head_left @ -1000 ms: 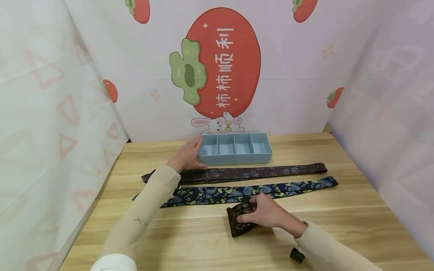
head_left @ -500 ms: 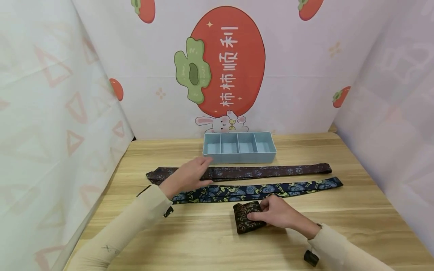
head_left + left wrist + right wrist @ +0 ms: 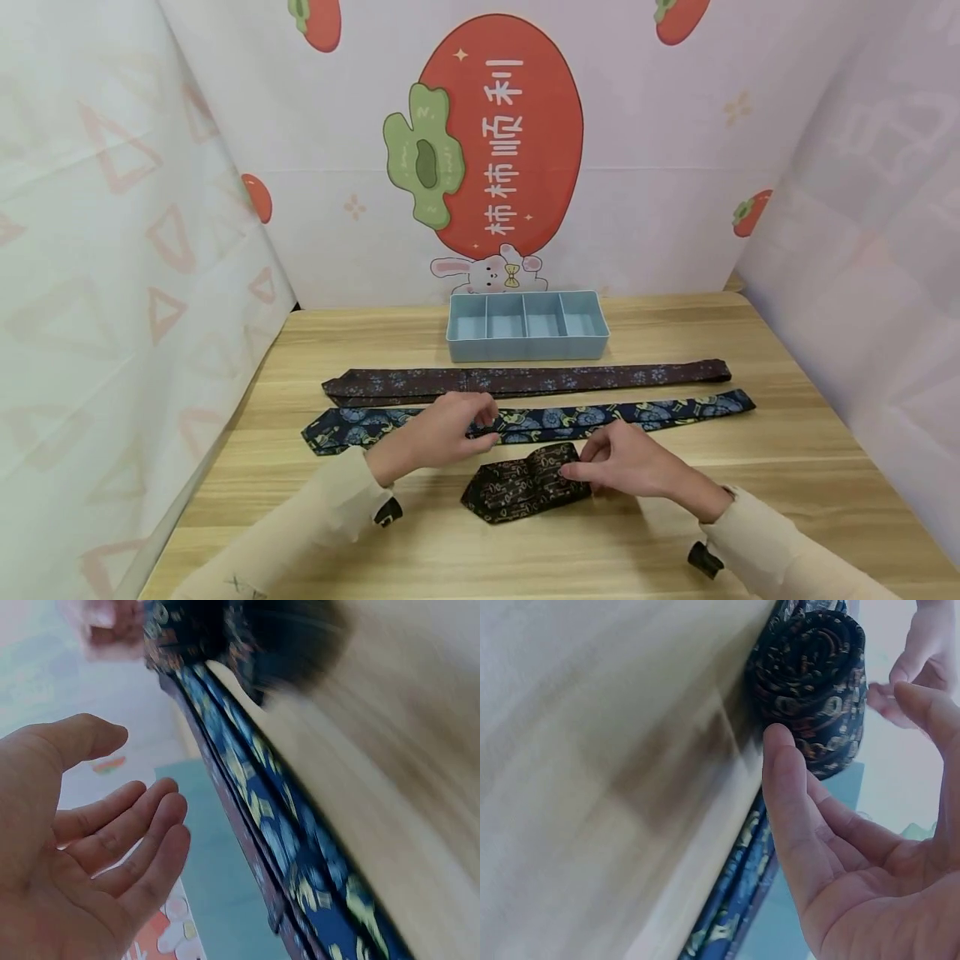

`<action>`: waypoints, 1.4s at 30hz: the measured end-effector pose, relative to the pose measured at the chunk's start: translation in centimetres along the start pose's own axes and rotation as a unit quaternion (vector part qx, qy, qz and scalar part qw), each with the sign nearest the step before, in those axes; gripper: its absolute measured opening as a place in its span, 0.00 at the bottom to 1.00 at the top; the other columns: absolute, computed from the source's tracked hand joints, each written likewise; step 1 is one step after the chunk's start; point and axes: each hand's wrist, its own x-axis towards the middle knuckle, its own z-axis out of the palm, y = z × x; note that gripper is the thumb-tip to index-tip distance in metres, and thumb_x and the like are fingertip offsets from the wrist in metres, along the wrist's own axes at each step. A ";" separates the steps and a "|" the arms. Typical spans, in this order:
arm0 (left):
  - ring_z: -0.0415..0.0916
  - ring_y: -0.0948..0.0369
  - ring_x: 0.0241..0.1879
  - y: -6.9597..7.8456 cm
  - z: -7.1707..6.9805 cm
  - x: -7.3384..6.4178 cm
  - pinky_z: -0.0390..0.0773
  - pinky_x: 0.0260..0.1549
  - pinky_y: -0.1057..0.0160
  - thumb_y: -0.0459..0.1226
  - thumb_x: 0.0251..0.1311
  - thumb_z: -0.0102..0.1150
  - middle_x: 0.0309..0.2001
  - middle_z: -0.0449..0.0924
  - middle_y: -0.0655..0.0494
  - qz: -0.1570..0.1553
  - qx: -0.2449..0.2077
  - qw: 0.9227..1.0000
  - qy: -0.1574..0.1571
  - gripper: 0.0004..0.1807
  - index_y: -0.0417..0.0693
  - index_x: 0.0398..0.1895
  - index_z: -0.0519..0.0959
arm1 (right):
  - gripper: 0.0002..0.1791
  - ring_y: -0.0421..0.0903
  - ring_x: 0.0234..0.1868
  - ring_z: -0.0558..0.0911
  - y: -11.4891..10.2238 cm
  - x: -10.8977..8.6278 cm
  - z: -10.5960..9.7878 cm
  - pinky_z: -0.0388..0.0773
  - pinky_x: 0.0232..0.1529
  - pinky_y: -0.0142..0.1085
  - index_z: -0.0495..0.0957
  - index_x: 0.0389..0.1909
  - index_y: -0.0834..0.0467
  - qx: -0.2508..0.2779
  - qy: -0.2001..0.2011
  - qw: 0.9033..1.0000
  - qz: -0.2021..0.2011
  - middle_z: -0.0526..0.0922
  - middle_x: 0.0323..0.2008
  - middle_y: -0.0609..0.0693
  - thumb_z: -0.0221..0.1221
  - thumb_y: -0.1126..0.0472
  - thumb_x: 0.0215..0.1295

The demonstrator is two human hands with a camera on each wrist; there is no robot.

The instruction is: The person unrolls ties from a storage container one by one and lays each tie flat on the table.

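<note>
A black necktie [image 3: 534, 482] with a reddish pattern lies partly rolled up, its pointed end spread to the left. Its spiral coil [image 3: 810, 682] shows in the right wrist view. With thumb and fingers my right hand [image 3: 633, 462] holds the tie at its right end. My left hand [image 3: 442, 429] hovers over the blue floral necktie [image 3: 570, 419], fingers loosely bent and holding nothing; the left wrist view shows its palm [image 3: 67, 900] bare. Behind the blue tie stretches a dark maroon necktie [image 3: 555, 380], folded lengthwise like it.
A light blue box [image 3: 528, 348] with several compartments stands at the back of the wooden table [image 3: 420, 550]. White printed cloth [image 3: 645, 200] rises behind the table and on both sides.
My left hand has come from beside the blue box toward the black necktie. The tie's pointed end has opened out leftward, while my right hand stays at its right end.
</note>
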 end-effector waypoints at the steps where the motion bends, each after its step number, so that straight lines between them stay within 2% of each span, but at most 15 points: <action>1: 0.84 0.65 0.43 0.2 0.2 -0.1 0.86 0.47 0.64 0.41 0.73 0.64 0.45 0.87 0.56 -0.002 -0.018 1.000 -0.002 0.13 0.43 0.53 0.82 | 0.24 0.48 0.27 0.87 -0.2 0.0 -0.1 0.80 0.29 0.36 0.88 0.38 0.58 -0.015 0.007 1.000 -0.002 0.89 0.24 0.50 0.70 0.39 0.65; 6: 0.80 0.75 0.34 1.7 1.5 -0.7 0.84 0.39 0.73 0.38 0.71 0.65 0.37 0.87 0.59 -0.032 -0.109 0.993 -0.023 0.09 0.42 0.47 0.83 | 0.25 0.37 0.29 0.83 -1.3 0.1 -0.4 0.83 0.33 0.35 0.87 0.39 0.58 -0.093 0.054 0.994 -0.016 0.87 0.28 0.42 0.73 0.38 0.60; 9: 0.80 0.76 0.31 2.5 2.6 -1.1 0.83 0.37 0.75 0.37 0.68 0.67 0.35 0.87 0.60 -0.052 -0.132 0.990 -0.027 0.08 0.42 0.45 0.82 | 0.23 0.34 0.29 0.83 -2.3 0.4 -0.5 0.84 0.35 0.33 0.87 0.39 0.59 -0.110 0.071 0.990 -0.049 0.86 0.28 0.41 0.74 0.42 0.61; 15: 0.79 0.74 0.32 3.0 4.5 -1.5 0.83 0.36 0.74 0.35 0.63 0.71 0.35 0.86 0.59 -0.078 -0.118 0.990 -0.020 0.10 0.43 0.45 0.82 | 0.17 0.33 0.31 0.84 -4.4 1.3 0.2 0.83 0.36 0.28 0.86 0.40 0.59 -0.095 0.066 0.987 -0.110 0.86 0.31 0.42 0.74 0.49 0.63; 19: 0.78 0.71 0.33 2.9 5.2 -1.7 0.82 0.36 0.73 0.33 0.60 0.73 0.36 0.85 0.56 -0.086 -0.105 0.990 -0.020 0.12 0.42 0.45 0.82 | 0.14 0.31 0.31 0.83 -4.9 2.1 1.4 0.82 0.35 0.27 0.85 0.39 0.59 -0.089 0.052 0.985 -0.138 0.86 0.30 0.42 0.75 0.54 0.63; 20: 0.79 0.70 0.34 1.9 6.2 -1.7 0.83 0.37 0.72 0.35 0.61 0.73 0.37 0.84 0.56 -0.072 -0.088 0.993 -0.013 0.13 0.42 0.46 0.82 | 0.12 0.30 0.30 0.82 -4.8 2.3 1.9 0.82 0.34 0.27 0.85 0.38 0.59 -0.091 0.051 0.984 -0.142 0.85 0.30 0.41 0.75 0.55 0.62; 23: 0.76 0.70 0.34 1.5 6.8 -1.9 0.82 0.37 0.71 0.35 0.60 0.73 0.38 0.83 0.56 -0.067 -0.078 0.995 -0.007 0.13 0.42 0.46 0.83 | 0.11 0.29 0.26 0.79 -4.7 2.9 3.0 0.80 0.31 0.27 0.84 0.34 0.58 -0.106 0.054 0.981 -0.155 0.83 0.25 0.40 0.75 0.57 0.61; 26: 0.75 0.70 0.34 1.3 7.1 -2.1 0.81 0.37 0.72 0.35 0.60 0.73 0.38 0.81 0.56 -0.065 -0.074 0.995 0.002 0.13 0.42 0.46 0.83 | 0.11 0.30 0.21 0.74 -4.6 3.3 3.8 0.76 0.27 0.27 0.82 0.31 0.56 -0.128 0.067 0.977 -0.155 0.79 0.21 0.38 0.76 0.58 0.60; 27: 0.74 0.72 0.33 2.2 6.2 -2.2 0.80 0.36 0.73 0.34 0.59 0.73 0.37 0.81 0.57 -0.080 -0.088 0.993 -0.004 0.12 0.42 0.45 0.83 | 0.11 0.30 0.20 0.73 -4.5 3.4 3.9 0.74 0.26 0.27 0.81 0.30 0.55 -0.134 0.071 0.976 -0.154 0.77 0.20 0.38 0.76 0.58 0.59; 28: 0.74 0.72 0.34 2.2 6.2 -2.3 0.80 0.36 0.73 0.34 0.59 0.73 0.37 0.81 0.57 -0.082 -0.090 0.993 -0.003 0.13 0.42 0.45 0.83 | 0.12 0.31 0.19 0.72 -4.5 3.5 4.0 0.73 0.25 0.27 0.81 0.29 0.54 -0.142 0.076 0.975 -0.152 0.76 0.20 0.38 0.76 0.58 0.59; 33: 0.75 0.73 0.33 1.8 6.5 -2.3 0.80 0.36 0.74 0.34 0.59 0.75 0.36 0.81 0.59 -0.083 -0.096 0.992 0.006 0.13 0.43 0.45 0.84 | 0.17 0.33 0.18 0.68 -4.4 3.4 4.2 0.67 0.23 0.28 0.77 0.27 0.52 -0.168 0.095 0.972 -0.132 0.72 0.20 0.39 0.78 0.56 0.56; 37: 0.74 0.74 0.33 1.3 6.8 -2.3 0.79 0.36 0.74 0.35 0.58 0.76 0.35 0.81 0.60 -0.074 -0.101 0.992 0.016 0.12 0.44 0.44 0.84 | 0.17 0.34 0.17 0.67 -4.0 3.2 4.0 0.66 0.22 0.28 0.76 0.28 0.53 -0.163 0.103 0.975 -0.114 0.71 0.19 0.41 0.79 0.58 0.55; 42: 0.74 0.74 0.33 1.0 7.0 -2.5 0.79 0.36 0.74 0.35 0.58 0.76 0.35 0.81 0.61 -0.066 -0.107 0.992 0.022 0.12 0.45 0.44 0.85 | 0.17 0.33 0.17 0.68 -3.3 2.7 3.1 0.69 0.23 0.28 0.76 0.29 0.52 -0.148 0.108 0.977 -0.113 0.72 0.18 0.40 0.79 0.58 0.55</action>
